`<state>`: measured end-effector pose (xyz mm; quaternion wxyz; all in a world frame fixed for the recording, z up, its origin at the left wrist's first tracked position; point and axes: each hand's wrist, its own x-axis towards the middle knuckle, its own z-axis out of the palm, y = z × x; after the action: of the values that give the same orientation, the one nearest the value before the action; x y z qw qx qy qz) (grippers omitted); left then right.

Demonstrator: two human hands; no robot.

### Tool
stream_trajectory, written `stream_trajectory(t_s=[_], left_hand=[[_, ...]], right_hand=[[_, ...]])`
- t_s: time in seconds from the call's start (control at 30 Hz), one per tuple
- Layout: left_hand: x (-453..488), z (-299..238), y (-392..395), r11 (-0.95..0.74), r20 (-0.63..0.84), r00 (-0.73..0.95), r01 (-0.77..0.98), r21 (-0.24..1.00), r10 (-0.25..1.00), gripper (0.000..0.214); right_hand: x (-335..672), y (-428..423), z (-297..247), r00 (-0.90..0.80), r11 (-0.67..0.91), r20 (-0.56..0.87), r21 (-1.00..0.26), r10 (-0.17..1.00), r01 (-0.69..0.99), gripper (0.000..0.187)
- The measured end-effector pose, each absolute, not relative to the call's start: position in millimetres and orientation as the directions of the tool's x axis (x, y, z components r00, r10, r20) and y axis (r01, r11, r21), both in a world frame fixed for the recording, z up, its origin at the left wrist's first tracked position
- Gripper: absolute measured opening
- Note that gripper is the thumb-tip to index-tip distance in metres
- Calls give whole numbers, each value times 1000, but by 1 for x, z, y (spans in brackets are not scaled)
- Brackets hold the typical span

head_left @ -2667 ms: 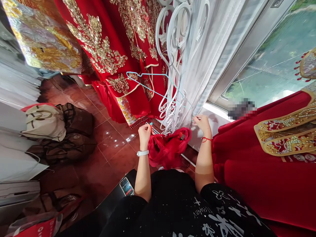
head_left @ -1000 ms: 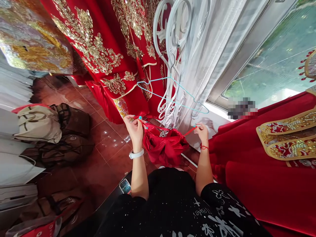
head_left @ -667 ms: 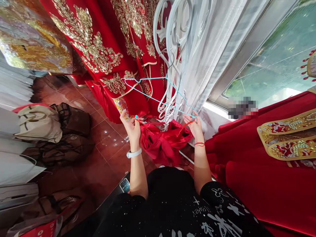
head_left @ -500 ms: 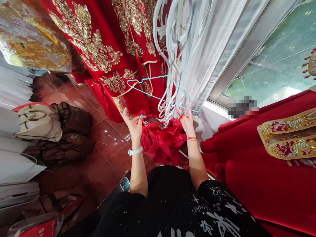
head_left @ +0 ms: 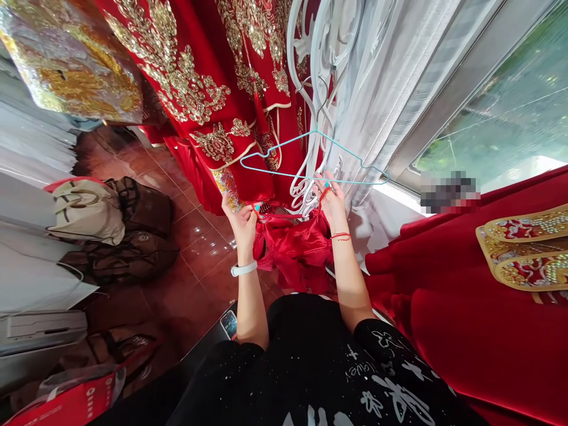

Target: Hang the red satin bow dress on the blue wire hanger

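Note:
A shiny red satin garment [head_left: 295, 251] hangs bunched between my hands, low in front of me. My left hand [head_left: 241, 220] is closed, pinching one of its thin red straps at the left. My right hand [head_left: 331, 200] pinches the other strap and is raised against the lower bar of a light blue wire hanger [head_left: 310, 163]. The hanger hangs by its hook from a white scrolled metal rack [head_left: 317, 89].
Red gowns with gold embroidery [head_left: 208, 89] hang behind the rack. A white curtain [head_left: 381, 94] and a window [head_left: 497, 112] are on the right, red fabric [head_left: 470, 307] below them. Bags [head_left: 110, 225] lie on the red tiled floor at left. A phone [head_left: 229, 323] rests by my left arm.
Both hands have lifted the red garment up toward the hanger. My right hand moved left and up to the hanger's lower bar; the hanger swung and levelled out.

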<state>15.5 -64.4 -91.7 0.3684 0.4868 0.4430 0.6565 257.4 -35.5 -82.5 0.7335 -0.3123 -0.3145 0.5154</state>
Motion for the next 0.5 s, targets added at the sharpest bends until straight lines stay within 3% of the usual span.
stream_trajectory(t_s=[0.3,0.5], left_hand=[[14,-89,-70,-336,314,-248,-52,940,916,102],[-2,-94,-67,-369,356,-248,-5,929,901,119]], right_hand=[[267,-43,-81,303,269,118,-809,946,-523,17],[280,-40,-86,307,314,174,-809,936,-498,18]])
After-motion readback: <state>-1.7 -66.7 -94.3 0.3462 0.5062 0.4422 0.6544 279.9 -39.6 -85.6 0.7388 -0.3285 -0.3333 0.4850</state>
